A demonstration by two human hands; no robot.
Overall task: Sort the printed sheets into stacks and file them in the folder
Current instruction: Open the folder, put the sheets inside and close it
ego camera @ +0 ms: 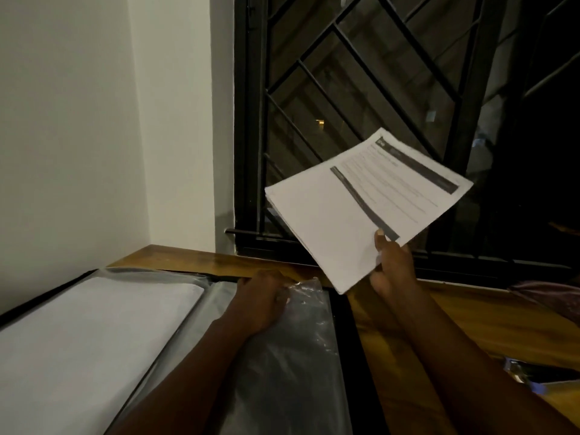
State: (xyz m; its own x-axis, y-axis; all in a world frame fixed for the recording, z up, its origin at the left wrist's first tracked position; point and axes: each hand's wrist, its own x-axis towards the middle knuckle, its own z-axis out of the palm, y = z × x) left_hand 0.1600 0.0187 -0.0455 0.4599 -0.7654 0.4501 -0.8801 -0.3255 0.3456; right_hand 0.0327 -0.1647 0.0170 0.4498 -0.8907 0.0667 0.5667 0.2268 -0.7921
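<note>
Above the wooden desk, in front of the barred window, my right hand held the stack of printed sheets clear of the surface. It pinched the stack's near edge with the thumb on top, the fingers hidden beneath. I judged the stack light but limp. Gripped at one spot it would sag, and the loose sheets could slide over one another, so a hold along the middle of a long edge would have served better for feeding it in. My left hand was curled round the top edge of the plastic sleeve on the right side of the open folder, which lay flat on the desk. That sleeve looked thin, slick and crinkled, and seemed to hold no paper. The filled sleeve on the left side held white sheets, lying flat.
</note>
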